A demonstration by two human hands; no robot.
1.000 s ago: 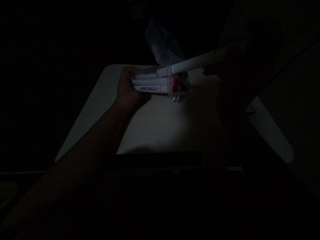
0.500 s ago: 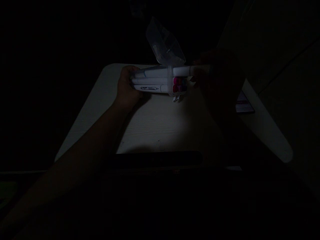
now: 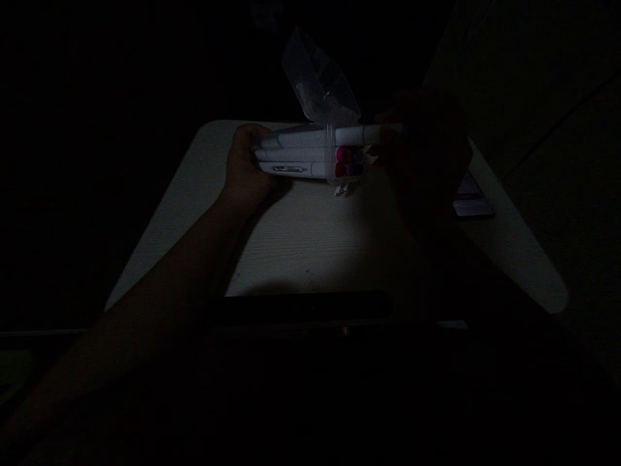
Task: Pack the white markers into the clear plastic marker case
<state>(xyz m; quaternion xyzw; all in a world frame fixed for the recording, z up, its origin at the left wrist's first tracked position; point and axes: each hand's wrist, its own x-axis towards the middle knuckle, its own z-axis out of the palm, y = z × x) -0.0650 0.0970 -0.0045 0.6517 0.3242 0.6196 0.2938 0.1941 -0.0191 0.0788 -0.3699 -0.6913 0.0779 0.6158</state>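
Observation:
In very dim light, my left hand [image 3: 247,169] is closed round the left end of a clear plastic marker case [image 3: 330,155] that lies on its side above the table. Several white markers [image 3: 291,169] fill it, their pink, red and dark cap ends facing right. The case's clear lid [image 3: 320,81] stands open at the upper back. My right hand [image 3: 422,152], mostly in shadow, grips the right end of a white marker [image 3: 350,135] that is partly inside the case, along its top. The fingertips sit just right of the case's mouth.
A pale wood-grain table [image 3: 295,233] with rounded corners lies beneath my hands. On its right side is a dark-edged flat object [image 3: 471,197] with a pale printed face. A long dark strip [image 3: 305,305] runs along the front edge.
My right hand has moved left and slightly down, sliding the marker from a tilted position deeper into the case, level with the others. My left hand and the case have barely moved.

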